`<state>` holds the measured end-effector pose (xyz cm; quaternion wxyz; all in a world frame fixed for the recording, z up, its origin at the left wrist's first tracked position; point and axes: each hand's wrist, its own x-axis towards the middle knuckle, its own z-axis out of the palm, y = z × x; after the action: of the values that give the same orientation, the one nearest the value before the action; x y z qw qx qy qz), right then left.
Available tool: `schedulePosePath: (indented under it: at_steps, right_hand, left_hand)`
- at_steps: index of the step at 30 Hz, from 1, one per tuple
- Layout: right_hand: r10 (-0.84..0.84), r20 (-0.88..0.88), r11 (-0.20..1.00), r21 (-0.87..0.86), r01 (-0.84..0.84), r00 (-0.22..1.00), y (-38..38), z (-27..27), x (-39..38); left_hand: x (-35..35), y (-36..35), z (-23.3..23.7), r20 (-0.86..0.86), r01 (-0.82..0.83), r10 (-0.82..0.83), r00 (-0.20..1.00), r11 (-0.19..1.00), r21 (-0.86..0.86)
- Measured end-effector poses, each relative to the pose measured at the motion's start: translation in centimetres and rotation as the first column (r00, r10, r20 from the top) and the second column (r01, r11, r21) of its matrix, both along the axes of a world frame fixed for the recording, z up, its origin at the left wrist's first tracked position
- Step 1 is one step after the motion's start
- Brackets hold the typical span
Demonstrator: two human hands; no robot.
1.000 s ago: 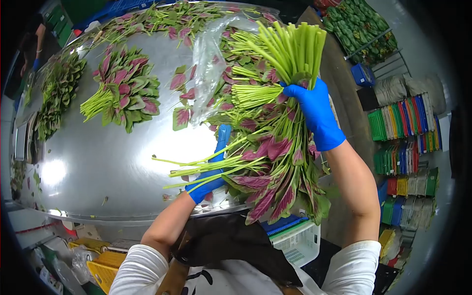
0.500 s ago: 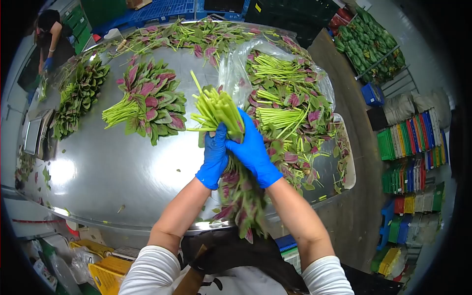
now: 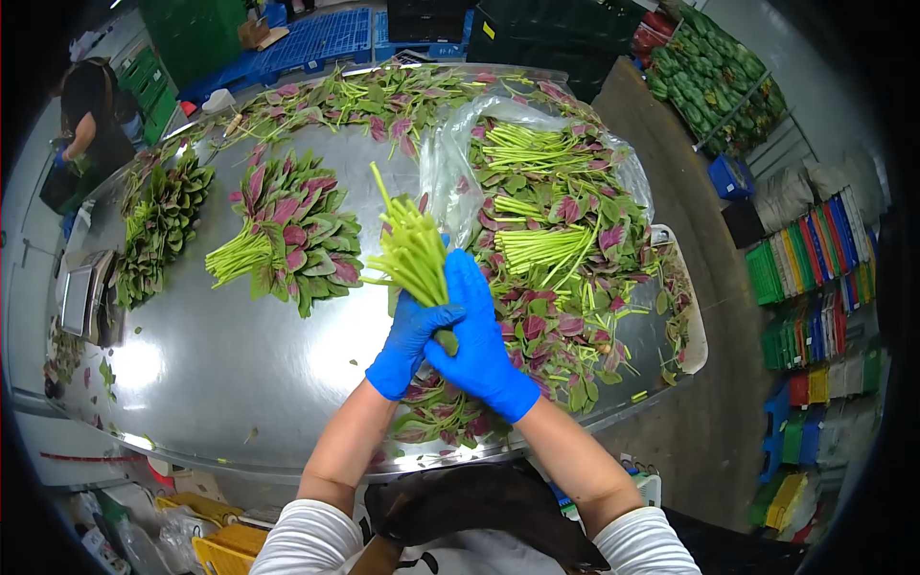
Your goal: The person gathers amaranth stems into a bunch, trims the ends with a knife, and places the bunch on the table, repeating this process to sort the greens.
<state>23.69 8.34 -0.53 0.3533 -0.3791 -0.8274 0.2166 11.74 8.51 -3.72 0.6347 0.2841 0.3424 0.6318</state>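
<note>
Both my hands wear blue gloves and grip one bunch of red-green amaranth, its pale green stems pointing up and away and its leaves hanging toward me. My left hand wraps the bunch from the left. My right hand closes over it from the right, just below the stem ends. The bunch hangs over the near part of the shiny metal table.
A loose heap of amaranth on a clear plastic sheet lies to the right. A tidy bunch and another pile lie to the left, more along the far edge. Another person works far left. Coloured crates stack right.
One second ago my hands held separate handfuls; they joined them into one bunch. Since then the bunch has dropped lower and closer to me, stems still up.
</note>
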Motion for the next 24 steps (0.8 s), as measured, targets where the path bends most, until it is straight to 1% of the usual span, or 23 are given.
schedulePosePath:
  at_steps: [1,3,4,5,7,8,9,10,11,12,14,15,16,17,18,19,20,22,24]
  right_hand:
    - [0.010,0.009,1.000,-0.016,-0.010,1.000,-0.5,0.9,0.1]
    - [0.042,0.238,0.998,0.038,-0.052,0.970,-0.9,4.2,1.2]
    - [0.050,0.344,0.995,0.066,-0.077,0.938,-1.0,5.6,2.0]
    - [0.105,0.269,0.990,0.058,-0.125,0.957,-0.9,6.4,2.6]
    - [0.219,0.183,0.973,0.026,-0.228,0.958,-0.3,8.8,3.4]
    - [0.274,0.140,0.960,0.014,-0.278,0.952,0.1,10.3,3.9]
    - [0.285,0.152,0.957,0.013,-0.291,0.946,0.5,12.2,4.5]
    - [0.271,-0.064,0.959,-0.065,-0.275,0.961,1.3,11.8,5.3]
    - [0.226,-0.276,0.951,-0.146,-0.273,0.934,2.2,10.8,6.1]
    - [0.153,-0.472,0.932,-0.224,-0.285,0.868,3.0,10.2,6.7]
    - [-0.021,-0.630,0.983,-0.156,-0.101,0.776,4.7,10.0,6.5]
    - [-0.089,-0.739,0.985,-0.164,-0.050,0.667,5.6,10.1,6.1]
    - [-0.040,-0.705,0.974,-0.185,-0.129,0.708,6.8,9.5,6.3]
    - [0.014,-0.669,0.955,-0.211,-0.208,0.743,8.2,8.3,6.7]
    - [0.077,-0.634,0.927,-0.238,-0.289,0.769,8.7,8.0,7.0]
    - [0.256,-0.471,0.821,-0.355,-0.447,0.844,8.4,7.7,7.3]
    - [0.401,-0.277,0.790,-0.379,-0.483,0.873,7.7,7.6,7.8]
    - [0.365,-0.288,0.778,-0.429,-0.460,0.885,7.4,7.8,8.6]
    - [0.339,-0.225,0.775,-0.484,-0.407,0.913,7.2,8.9,9.4]
  left_hand:
    - [0.1,0.1,-0.2,0.030,0.002,-0.003,1.000,0.998,0.059]
    - [-0.2,0.1,0.2,0.156,0.099,-0.105,0.982,0.994,0.044]
    - [-0.3,0.0,1.3,0.211,0.147,-0.153,0.965,0.988,0.044]
    - [-0.6,-0.1,2.6,0.170,0.135,-0.138,0.976,0.990,0.030]
    - [-1.3,-1.0,7.2,0.143,0.178,-0.179,0.974,0.984,0.015]
    - [-1.8,-1.0,8.5,0.129,0.201,-0.200,0.971,0.980,0.006]
    - [-2.6,-0.7,8.8,0.106,0.284,-0.287,0.952,0.958,0.043]
    - [-3.0,-0.5,9.3,0.041,0.364,-0.368,0.929,0.929,0.072]
    - [-3.3,-0.5,9.9,-0.024,0.444,-0.444,0.896,0.891,0.092]
    - [-3.2,-0.5,10.2,-0.088,0.523,-0.516,0.852,0.846,0.106]
    - [-2.0,-1.1,9.4,-0.140,0.568,-0.568,0.811,0.822,-0.049]
    - [-1.3,-1.1,8.0,-0.161,0.619,-0.621,0.767,0.782,-0.070]
    - [-0.5,-1.0,6.5,-0.178,0.667,-0.671,0.720,0.739,-0.090]
    - [0.2,-1.0,5.5,-0.118,0.692,-0.703,0.701,0.711,-0.122]
    - [0.8,-1.0,5.1,-0.104,0.692,-0.704,0.703,0.710,-0.128]
    - [1.3,-1.0,4.8,-0.091,0.688,-0.701,0.708,0.713,-0.135]
    - [1.5,-1.1,4.6,-0.079,0.682,-0.696,0.714,0.717,-0.144]
    - [1.7,-0.7,4.6,-0.112,0.683,-0.699,0.706,0.714,-0.153]
    - [1.7,-0.4,4.9,-0.129,0.682,-0.702,0.700,0.711,-0.170]
